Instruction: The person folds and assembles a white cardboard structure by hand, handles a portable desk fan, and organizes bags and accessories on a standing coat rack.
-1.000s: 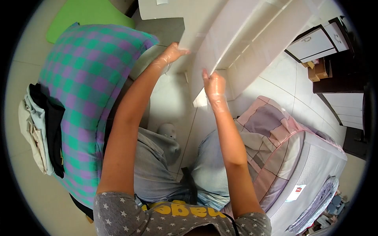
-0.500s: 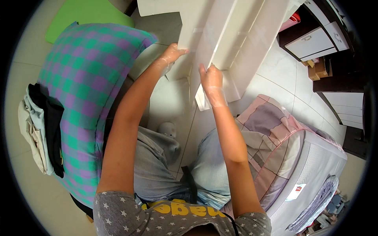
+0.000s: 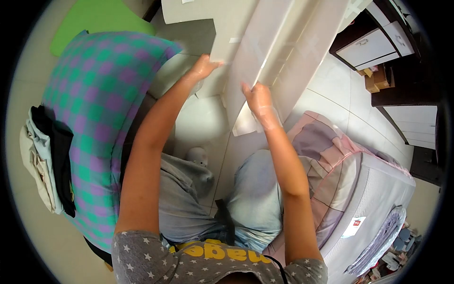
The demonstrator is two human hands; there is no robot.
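A large white panel structure [image 3: 255, 52] with long folded walls and strips of clear tape rises in front of me. My left hand [image 3: 204, 67], in a clear thin glove, is closed on its left edge, with the thumb on the near face. On the right, my right hand [image 3: 259, 98], also gloved, grips the edge of the middle wall, thumb on its left face. A small flap [image 3: 246, 122] hangs at the structure's lower end, just below my right hand.
A checked green and purple cushion [image 3: 99, 104] lies at left beside folded clothes [image 3: 45, 156]. A green board [image 3: 94, 21] is behind it. At right are a patchwork cover [image 3: 326, 161], a grey mesh bag [image 3: 350, 208] and dark-and-white cabinets [image 3: 369, 49].
The white structure has swung leftward at its far end and shifted a little. Both hands keep their hold on it, and the whole view has moved slightly.
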